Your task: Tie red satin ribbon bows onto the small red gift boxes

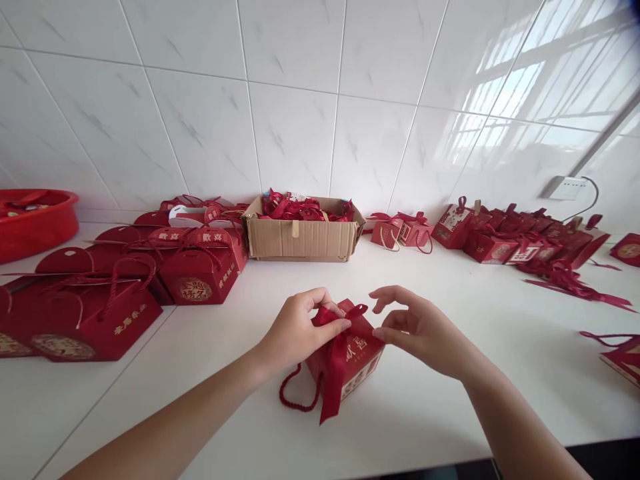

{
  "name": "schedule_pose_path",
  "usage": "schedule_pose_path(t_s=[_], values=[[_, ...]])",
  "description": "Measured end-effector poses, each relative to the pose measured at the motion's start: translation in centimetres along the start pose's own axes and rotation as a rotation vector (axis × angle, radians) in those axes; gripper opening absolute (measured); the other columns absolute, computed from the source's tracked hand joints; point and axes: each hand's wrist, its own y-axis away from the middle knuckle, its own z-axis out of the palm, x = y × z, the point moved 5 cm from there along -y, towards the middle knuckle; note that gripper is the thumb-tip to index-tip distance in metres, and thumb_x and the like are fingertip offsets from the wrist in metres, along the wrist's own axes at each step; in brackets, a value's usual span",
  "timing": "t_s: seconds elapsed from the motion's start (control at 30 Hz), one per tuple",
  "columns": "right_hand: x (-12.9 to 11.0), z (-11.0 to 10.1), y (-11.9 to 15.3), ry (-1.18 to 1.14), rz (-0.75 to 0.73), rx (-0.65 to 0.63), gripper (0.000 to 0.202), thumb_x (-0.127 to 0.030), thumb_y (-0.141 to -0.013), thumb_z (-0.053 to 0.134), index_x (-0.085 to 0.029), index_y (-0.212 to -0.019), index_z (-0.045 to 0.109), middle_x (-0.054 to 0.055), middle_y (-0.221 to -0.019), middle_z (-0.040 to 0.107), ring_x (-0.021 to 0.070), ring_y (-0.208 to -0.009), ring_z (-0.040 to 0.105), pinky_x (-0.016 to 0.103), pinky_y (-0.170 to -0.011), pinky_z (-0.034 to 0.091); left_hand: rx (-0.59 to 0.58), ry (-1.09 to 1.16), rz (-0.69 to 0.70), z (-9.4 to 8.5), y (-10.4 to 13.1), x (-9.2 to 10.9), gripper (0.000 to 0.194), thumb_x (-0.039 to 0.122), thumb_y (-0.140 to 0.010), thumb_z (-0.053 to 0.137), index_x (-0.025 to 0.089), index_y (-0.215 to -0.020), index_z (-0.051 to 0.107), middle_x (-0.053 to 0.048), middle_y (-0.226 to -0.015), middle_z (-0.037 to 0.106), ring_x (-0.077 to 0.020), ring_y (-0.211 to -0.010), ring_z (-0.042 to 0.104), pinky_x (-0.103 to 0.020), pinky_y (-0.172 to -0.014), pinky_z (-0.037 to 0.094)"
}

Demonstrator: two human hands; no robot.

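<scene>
A small red gift box (pixel 361 345) with gold lettering stands on the white counter in front of me. A red ribbon (pixel 336 373) is tied over its top, one tail hanging down the near side. My left hand (pixel 300 327) pinches the ribbon at the top left of the box. At the right, my right hand (pixel 413 327) has its fingers curved and apart, the thumb at the box's right edge near a ribbon loop. Nothing shows between its fingers. A twisted red cord handle (pixel 300 405) lies at the box's left side.
A cardboard box (pixel 300 241) of red ribbons stands against the tiled wall. Larger red gift boxes (pixel 110 320) crowd the left, beside a red basin (pixel 35 227). Several small red boxes (pixel 493 247) and loose ribbons (pixel 570 279) sit at the right.
</scene>
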Motion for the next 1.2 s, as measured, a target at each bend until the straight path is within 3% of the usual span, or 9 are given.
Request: schedule_pose_path(t_s=[0.17,0.27,0.33,0.43,0.57,0.93,1.2], values=[[-0.4,0.4,0.7,0.154,0.059,-0.011,0.031,-0.034,-0.080,0.062,-0.025,-0.106,0.049,0.005,-0.103,0.058,0.0097,-0.059,0.057,0.024,-0.049,0.047,0.002,0.029,-0.011,0.1,0.1,-0.3,0.022,0.035,-0.075,0.066,0.020,-0.069,0.050,-0.002,-0.089,0.068,-0.0193,-0.088,0.062,-0.032,-0.079,0.048],[-1.3,0.0,-0.5,0.297,-0.094,0.017,0.038,-0.037,-0.081,0.062,-0.027,-0.115,0.049,0.006,-0.110,0.059,0.0139,-0.074,0.060,0.029,-0.063,0.052,-0.003,0.069,-0.016,0.2,0.3,-0.4,0.024,0.035,-0.075,0.066,0.020,-0.070,0.048,-0.001,-0.088,0.067,-0.0186,-0.087,0.063,-0.031,-0.077,0.049],[-1.7,0.2,-1.4,0.328,-0.214,-0.035,0.039,-0.032,-0.082,0.061,-0.028,-0.118,0.050,0.004,-0.111,0.061,0.0141,-0.080,0.060,0.029,-0.069,0.052,0.001,0.086,-0.017,0.3,0.4,-0.5,0.022,0.036,-0.075,0.066,0.020,-0.072,0.050,0.000,-0.088,0.067,-0.0178,-0.085,0.063,-0.030,-0.075,0.050],[-1.6,0.5,-2.4,0.311,-0.355,-0.094,0.023,-0.020,-0.084,0.057,-0.027,-0.105,0.060,0.001,-0.098,0.066,0.0125,-0.078,0.060,0.025,-0.067,0.050,0.006,0.102,-0.011,0.5,0.5,-0.5,0.021,0.035,-0.075,0.067,0.020,-0.075,0.052,0.000,-0.084,0.067,-0.0170,-0.084,0.063,-0.030,-0.075,0.051],[-1.0,0.6,-2.7,0.258,-0.472,-0.006,0.013,-0.016,-0.084,0.057,-0.022,-0.091,0.066,0.001,-0.084,0.067,0.0119,-0.075,0.060,0.025,-0.067,0.048,0.007,0.134,0.005,0.7,0.6,-0.4,0.021,0.034,-0.076,0.067,0.020,-0.074,0.052,0.000,-0.084,0.067,-0.0169,-0.086,0.063,-0.029,-0.077,0.052],[0.3,0.3,-2.7,0.216,-0.464,0.068,0.008,-0.016,-0.083,0.059,-0.020,-0.083,0.067,0.002,-0.074,0.066,0.0121,-0.067,0.058,0.024,-0.061,0.046,0.016,0.155,0.022,0.8,0.9,-0.6,0.018,0.032,-0.073,0.069,0.018,-0.078,0.059,-0.005,-0.096,0.068,-0.0193,-0.089,0.063,-0.032,-0.079,0.051],[0.1,0.6,-2.5,0.183,-0.497,0.065,0.008,-0.020,-0.085,0.058,-0.021,-0.086,0.065,0.003,-0.077,0.065,0.0145,-0.070,0.060,0.029,-0.065,0.049,0.098,0.259,0.007,1.4,0.9,-0.5,0.029,0.036,-0.082,0.059,0.019,-0.063,0.045,-0.004,-0.085,0.068,-0.0193,-0.087,0.064,-0.032,-0.077,0.050]])
